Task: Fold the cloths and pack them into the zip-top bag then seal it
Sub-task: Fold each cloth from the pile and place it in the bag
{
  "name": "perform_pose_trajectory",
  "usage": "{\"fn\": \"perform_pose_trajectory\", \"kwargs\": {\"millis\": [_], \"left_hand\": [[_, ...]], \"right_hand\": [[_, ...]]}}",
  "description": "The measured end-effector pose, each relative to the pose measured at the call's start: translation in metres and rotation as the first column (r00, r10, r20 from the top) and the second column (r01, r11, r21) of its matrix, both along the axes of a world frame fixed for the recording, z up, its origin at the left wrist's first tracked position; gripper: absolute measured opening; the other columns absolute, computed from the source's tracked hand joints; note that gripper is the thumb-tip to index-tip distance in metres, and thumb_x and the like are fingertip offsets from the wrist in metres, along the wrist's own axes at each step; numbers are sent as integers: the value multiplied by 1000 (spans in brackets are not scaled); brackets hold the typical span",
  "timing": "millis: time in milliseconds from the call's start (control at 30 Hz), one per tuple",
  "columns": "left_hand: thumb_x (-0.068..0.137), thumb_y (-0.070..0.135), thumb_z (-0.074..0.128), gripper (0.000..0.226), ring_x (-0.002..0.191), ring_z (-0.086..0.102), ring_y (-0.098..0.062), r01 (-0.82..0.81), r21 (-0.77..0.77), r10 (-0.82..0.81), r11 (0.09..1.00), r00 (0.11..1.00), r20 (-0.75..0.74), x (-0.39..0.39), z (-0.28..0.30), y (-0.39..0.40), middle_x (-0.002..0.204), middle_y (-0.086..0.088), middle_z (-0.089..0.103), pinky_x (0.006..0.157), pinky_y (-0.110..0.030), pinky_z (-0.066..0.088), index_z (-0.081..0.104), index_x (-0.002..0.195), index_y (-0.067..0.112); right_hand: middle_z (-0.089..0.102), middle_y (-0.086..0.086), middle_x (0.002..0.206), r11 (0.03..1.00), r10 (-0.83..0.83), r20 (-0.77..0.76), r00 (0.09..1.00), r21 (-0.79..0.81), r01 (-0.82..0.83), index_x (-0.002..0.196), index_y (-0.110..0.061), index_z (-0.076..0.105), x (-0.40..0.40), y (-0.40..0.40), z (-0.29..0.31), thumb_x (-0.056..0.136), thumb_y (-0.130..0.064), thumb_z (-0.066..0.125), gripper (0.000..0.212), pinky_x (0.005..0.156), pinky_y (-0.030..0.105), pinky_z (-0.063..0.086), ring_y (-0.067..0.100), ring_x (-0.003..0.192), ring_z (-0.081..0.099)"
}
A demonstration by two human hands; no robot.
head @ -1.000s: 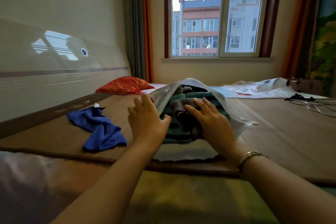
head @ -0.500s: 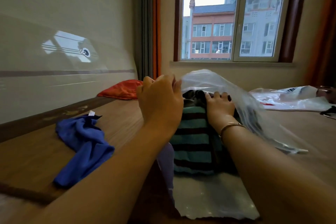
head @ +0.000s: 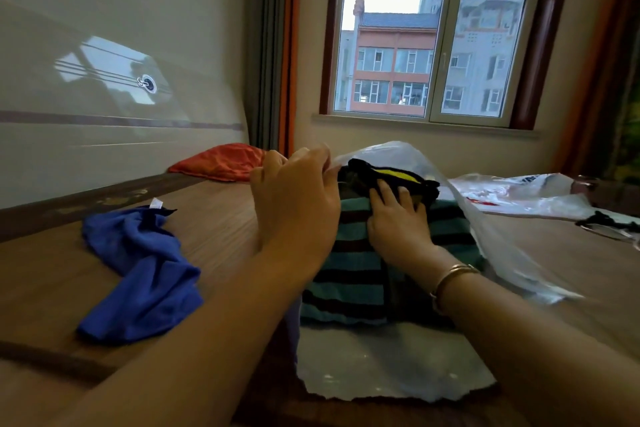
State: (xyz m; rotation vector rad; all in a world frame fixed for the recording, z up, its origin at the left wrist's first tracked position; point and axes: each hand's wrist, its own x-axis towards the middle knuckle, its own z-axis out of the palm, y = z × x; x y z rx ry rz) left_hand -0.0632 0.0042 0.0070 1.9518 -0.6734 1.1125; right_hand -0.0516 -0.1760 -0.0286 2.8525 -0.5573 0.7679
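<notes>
A clear zip-top bag (head: 391,367) lies in front of me on the wooden surface, its upper sheet lifted. Inside it sits a folded teal and black striped cloth (head: 349,274) with a black and yellow cloth (head: 391,175) at its far end. My left hand (head: 298,204) pinches the raised edge of the bag's upper sheet. My right hand (head: 398,218) is inside the bag, with its fingers pressing on the black and yellow cloth. A crumpled blue cloth (head: 145,267) lies loose to the left of the bag.
An orange-red cloth (head: 218,163) lies at the far left by the wall. White plastic bags (head: 519,194) and a dark cord (head: 606,222) lie at the right. A window is straight ahead.
The view has drawn closer over the bag. My left hand has risen with the bag's upper sheet, and my right hand has pushed deeper in, and the black and yellow cloth now shows.
</notes>
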Motion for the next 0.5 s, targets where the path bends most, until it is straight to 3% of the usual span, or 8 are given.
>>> {"fn": "perform_pose_trajectory", "kwargs": {"millis": [100, 233, 367, 500], "left_hand": [[98, 37, 46, 16, 85, 37, -12, -27, 0, 27, 1000, 1000, 10, 2, 1, 1, 79, 12, 44, 78, -26, 23, 56, 92, 27], [97, 37, 49, 17, 85, 39, -12, -17, 0, 17, 1000, 1000, 26, 6, 1, 4, 81, 12, 46, 80, -27, 26, 61, 95, 26], [97, 37, 49, 17, 87, 38, -12, -26, 30, 26, 999, 1000, 3, 8, 2, 12, 85, 9, 57, 81, -27, 25, 61, 95, 26], [97, 44, 46, 21, 97, 43, -15, -40, 134, 54, 990, 993, -104, -5, -2, 21, 96, 7, 64, 79, -28, 25, 60, 96, 28]], "right_hand": [[11, -3, 160, 973, 71, 1, 997, 218, -69, 150, -19, 24, 26, -1, 22, 98, -36, 22, 54, 114, 54, 7, 27, 145, 10], [9, -5, 161, 920, 64, -111, 992, 391, -16, 151, -25, 23, 44, -11, 39, 98, -48, 11, 59, 116, 49, 1, 24, 147, 5], [13, -1, 160, 964, 95, -47, 994, 253, -80, 145, -23, 36, 28, 1, 30, 99, -42, 16, 54, 115, 49, 8, 22, 147, 9], [12, -2, 160, 972, 155, 50, 987, 172, -161, 150, -24, 26, -17, 18, 8, 99, -44, 20, 55, 118, 47, 7, 15, 148, 5]]}}
